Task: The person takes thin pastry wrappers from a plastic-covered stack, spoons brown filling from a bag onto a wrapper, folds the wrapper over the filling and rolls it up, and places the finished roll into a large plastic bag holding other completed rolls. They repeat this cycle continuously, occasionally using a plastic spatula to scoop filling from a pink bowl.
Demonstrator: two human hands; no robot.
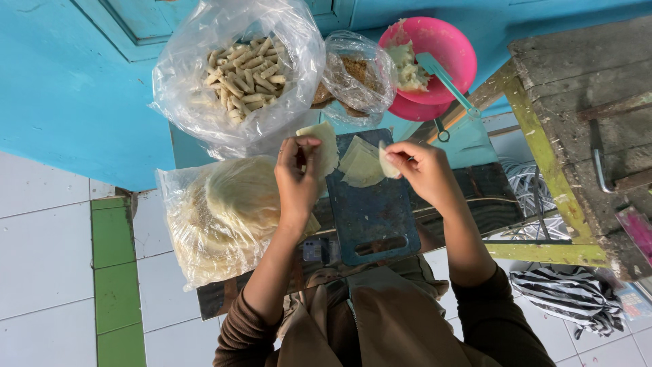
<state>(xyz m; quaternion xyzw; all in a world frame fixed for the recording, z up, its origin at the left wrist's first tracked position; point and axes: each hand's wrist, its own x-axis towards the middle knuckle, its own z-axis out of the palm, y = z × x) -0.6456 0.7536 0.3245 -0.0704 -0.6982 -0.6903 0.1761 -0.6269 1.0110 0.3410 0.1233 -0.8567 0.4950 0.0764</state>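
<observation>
**Two hands pinch thin pastry sheets over a cutting board**

Both hands work at the middle of the frame. The left hand (297, 175) is nearly closed, fingertips pinching the edge of a pale, thin wrapper sheet (326, 146) that hangs limp and slightly creased. The right hand (422, 170) is curled, thumb and fingers gripping a small folded wrapper piece (388, 163). Between them, a loose stack of triangular wrappers (360, 164) lies on a dark blue, scuffed plastic cutting board (373, 211). At lower left a crinkled clear bag holds round, floury wrappers (224, 211). At upper left, another clear bag holds short, pale rolled pieces (244, 75). A glossy pink bowl (445, 51) at upper right holds lumpy pale filling and a teal spoon (445, 78).
</observation>
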